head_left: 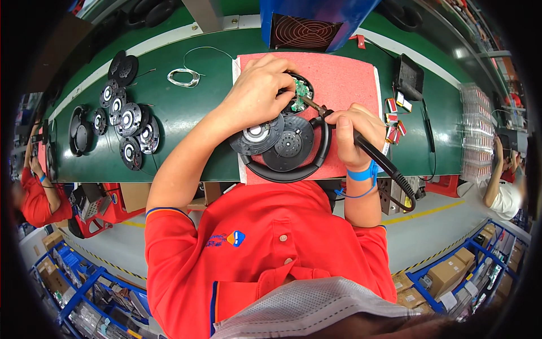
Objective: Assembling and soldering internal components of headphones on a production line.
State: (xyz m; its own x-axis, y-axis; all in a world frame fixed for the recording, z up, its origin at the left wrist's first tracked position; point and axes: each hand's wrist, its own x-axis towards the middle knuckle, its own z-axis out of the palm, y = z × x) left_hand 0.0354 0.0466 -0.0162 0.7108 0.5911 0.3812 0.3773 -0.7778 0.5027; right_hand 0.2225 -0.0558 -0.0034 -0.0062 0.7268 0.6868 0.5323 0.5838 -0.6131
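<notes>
A black headphone with a padded headband (282, 174) lies on a pink mat, one ear cup showing a green circuit board (302, 95). Over that cup bends my left hand (262, 85), its fingers drawn together at the board's left edge; what they pinch is hidden. My right hand (361, 138) is closed around a soldering iron (375, 152), whose tip points at the board. Below my left hand are a round speaker part (257, 133) with a silver centre and a black perforated disc (291, 144), overlapping inside the headband.
Several speaker discs (130, 118) lie at the left. A coil of thin silvery wire (183, 78) trails toward the pink mat (339, 68). At the right are small red-and-white battery-like packs (395, 133), a black tray (409, 76) and stacked clear trays (477, 133). A blue fan unit (316, 25) stands behind.
</notes>
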